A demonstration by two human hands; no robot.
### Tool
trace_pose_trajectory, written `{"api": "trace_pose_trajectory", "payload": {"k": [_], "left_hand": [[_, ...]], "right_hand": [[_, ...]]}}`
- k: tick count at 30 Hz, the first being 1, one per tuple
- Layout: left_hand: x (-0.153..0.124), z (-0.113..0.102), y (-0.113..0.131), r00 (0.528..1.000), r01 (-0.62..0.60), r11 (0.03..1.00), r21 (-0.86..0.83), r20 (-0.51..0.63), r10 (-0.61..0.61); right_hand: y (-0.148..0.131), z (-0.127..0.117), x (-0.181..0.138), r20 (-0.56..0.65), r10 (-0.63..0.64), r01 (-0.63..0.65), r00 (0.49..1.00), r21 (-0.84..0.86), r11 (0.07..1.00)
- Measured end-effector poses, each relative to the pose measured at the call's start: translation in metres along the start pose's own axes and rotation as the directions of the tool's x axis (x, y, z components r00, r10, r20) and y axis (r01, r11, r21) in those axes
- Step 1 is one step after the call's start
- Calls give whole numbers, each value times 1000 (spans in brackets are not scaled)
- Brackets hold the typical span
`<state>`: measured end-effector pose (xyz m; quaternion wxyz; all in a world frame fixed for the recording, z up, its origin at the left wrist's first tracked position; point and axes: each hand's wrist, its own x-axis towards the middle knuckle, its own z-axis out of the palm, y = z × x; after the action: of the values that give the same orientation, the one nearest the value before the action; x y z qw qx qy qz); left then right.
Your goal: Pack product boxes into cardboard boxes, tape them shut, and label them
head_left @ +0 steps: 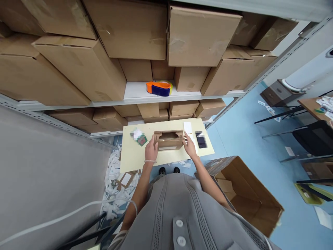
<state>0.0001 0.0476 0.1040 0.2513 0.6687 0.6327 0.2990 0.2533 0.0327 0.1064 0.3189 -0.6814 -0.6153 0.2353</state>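
Observation:
On a pale yellow table [135, 158] sits a small brown cardboard box [170, 143] with a dark slot in its upper part and a white label on its near side. The fingers of my left hand [151, 149] are closed against its left end. My right hand [189, 145] grips the opposite end, its fingertips at the corner. To the left of the box lie a green and white packet [142, 139] and a whitish item, both blurred. A white slip of paper [187, 127] and a dark phone [201, 139] lie to the right.
Above the table, a metal shelf [135, 92] carries many cardboard boxes and an orange and blue tape dispenser [158, 89]. A large open carton [247, 194] stands at my right. Paper scraps [113, 177] litter the floor at left, and a white cable [78, 208] crosses there.

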Motion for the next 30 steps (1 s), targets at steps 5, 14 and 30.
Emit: {"api": "trace_pose_trajectory", "payload": {"k": [5, 14, 30], "left_hand": [[-11, -13, 8, 998, 38, 990, -133, -34, -43], [-16, -19, 2, 990, -106, 987, 119, 104, 94], [6, -21, -3, 990, -114, 986, 120, 98, 103]], "right_hand": [[-16, -5, 1, 13, -30, 28, 999, 110, 994], [-16, 6, -17, 56, -77, 84, 996, -147, 986], [-8, -16, 7, 80, -102, 115, 992, -174, 978]]}}
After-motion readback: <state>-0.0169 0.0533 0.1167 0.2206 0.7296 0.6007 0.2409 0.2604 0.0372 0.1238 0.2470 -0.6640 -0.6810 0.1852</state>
